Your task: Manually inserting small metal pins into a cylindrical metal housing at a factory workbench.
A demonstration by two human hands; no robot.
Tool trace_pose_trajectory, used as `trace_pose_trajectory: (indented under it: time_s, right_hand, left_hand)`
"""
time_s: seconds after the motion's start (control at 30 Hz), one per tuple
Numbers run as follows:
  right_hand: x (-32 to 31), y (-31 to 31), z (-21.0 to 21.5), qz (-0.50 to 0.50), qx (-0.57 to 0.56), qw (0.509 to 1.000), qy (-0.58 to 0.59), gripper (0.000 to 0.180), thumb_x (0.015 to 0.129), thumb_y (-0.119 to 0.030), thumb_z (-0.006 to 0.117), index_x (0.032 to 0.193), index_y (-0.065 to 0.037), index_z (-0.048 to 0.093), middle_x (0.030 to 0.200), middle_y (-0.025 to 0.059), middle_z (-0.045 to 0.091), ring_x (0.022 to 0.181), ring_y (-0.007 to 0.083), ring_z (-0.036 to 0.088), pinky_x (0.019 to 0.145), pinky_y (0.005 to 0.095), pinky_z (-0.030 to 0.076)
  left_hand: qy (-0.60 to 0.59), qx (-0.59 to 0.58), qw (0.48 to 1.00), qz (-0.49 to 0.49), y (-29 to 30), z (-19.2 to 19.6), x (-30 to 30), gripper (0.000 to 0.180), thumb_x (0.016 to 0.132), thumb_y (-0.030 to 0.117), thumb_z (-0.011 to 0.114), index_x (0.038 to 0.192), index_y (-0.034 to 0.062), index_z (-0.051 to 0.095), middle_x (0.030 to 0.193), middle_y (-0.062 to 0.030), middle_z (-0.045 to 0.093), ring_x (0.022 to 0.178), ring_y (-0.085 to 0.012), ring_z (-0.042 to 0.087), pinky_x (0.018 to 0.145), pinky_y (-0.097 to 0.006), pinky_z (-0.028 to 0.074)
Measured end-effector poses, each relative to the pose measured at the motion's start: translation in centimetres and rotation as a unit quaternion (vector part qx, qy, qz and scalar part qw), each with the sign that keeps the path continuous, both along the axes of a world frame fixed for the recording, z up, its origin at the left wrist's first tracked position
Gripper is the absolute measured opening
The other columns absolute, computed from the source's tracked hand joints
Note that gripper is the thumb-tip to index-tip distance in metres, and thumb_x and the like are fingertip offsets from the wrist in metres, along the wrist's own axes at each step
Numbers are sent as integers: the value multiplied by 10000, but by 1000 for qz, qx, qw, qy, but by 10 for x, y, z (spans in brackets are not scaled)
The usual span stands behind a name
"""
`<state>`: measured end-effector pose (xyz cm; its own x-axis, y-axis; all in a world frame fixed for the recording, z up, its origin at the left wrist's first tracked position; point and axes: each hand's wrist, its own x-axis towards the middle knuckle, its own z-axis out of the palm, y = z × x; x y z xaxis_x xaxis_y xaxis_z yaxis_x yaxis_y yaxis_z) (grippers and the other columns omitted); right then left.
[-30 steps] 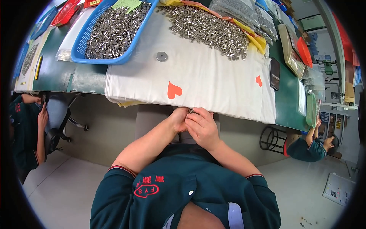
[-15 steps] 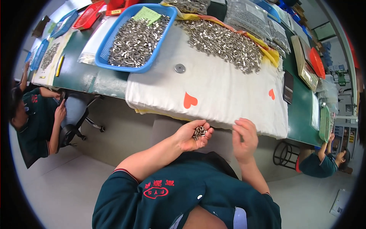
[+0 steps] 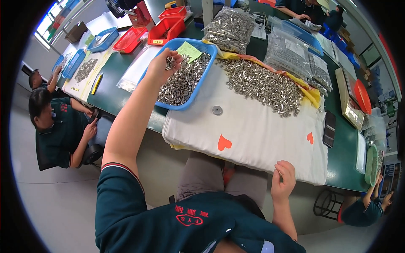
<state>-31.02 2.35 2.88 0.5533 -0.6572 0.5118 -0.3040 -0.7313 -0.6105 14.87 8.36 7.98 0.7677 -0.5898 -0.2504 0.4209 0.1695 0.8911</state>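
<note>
A handful of small silvery metal cylinders (image 3: 170, 62) sits cupped in the left hand (image 3: 162, 65), held over the blue plastic tray (image 3: 201, 90) heaped with the same parts. Beside the tray a loose pile of cylinders (image 3: 265, 86) lies on the white cloth with orange hearts (image 3: 253, 139). The right hand (image 3: 283, 180) pinches the cloth's near edge.

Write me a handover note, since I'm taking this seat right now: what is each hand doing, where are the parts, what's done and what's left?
Left hand: raised over the blue tray, fingers cupped around a few small metal parts.
Right hand: at the near edge of the white cloth; whether it holds anything is unclear.
Parts: a batch lies in the tray; a loose pile sits on the cloth's far side.
Done: some parts are in the tray.
Left: the pile on the cloth.
</note>
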Motion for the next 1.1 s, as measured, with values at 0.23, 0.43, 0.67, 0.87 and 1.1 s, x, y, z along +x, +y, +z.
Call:
trace_pose_trajectory:
  time_s: [0.23,0.43,0.67,0.87,1.1]
  right_hand:
    - [0,-15,1,-25,3,1000,5,161,677,60,552,815,-14,591,889,100,577,864,268,548,754,339,453]
    - [10,-22,2,-7,7,1000,-1,153,694,55,548,829,-8,587,888,103,575,860,267,544,755,335,451]
    - [6,-25,3,-6,9,1000,-6,157,693,59,548,833,-2,587,878,110,574,851,269,546,744,334,450]
    - [19,-33,5,33,5,999,-18,160,697,49,555,838,-16,593,861,101,582,840,269,545,733,337,451]
    - [46,-45,16,84,37,996,-13,130,704,5,584,829,-28,595,831,90,586,812,257,548,702,332,454]
  left_hand:
    - [-430,410,801,-75,6,5,3,262,825,295,533,927,79,641,1020,-107,593,960,-222,557,826,-310,422]
    - [-746,234,564,-267,21,-13,-7,150,746,168,602,867,86,633,1006,-71,566,937,-244,544,812,-341,438]
    - [-698,343,562,-282,47,-6,14,130,709,145,625,813,69,613,900,-70,557,883,-253,544,768,-345,446]
    - [-734,370,511,-250,50,23,-15,229,680,103,653,903,63,622,1053,-111,553,963,-277,540,825,-352,439]
    - [-693,238,543,-410,-3,5,-129,231,737,116,604,967,99,604,1040,-74,555,912,-267,552,770,-347,457]
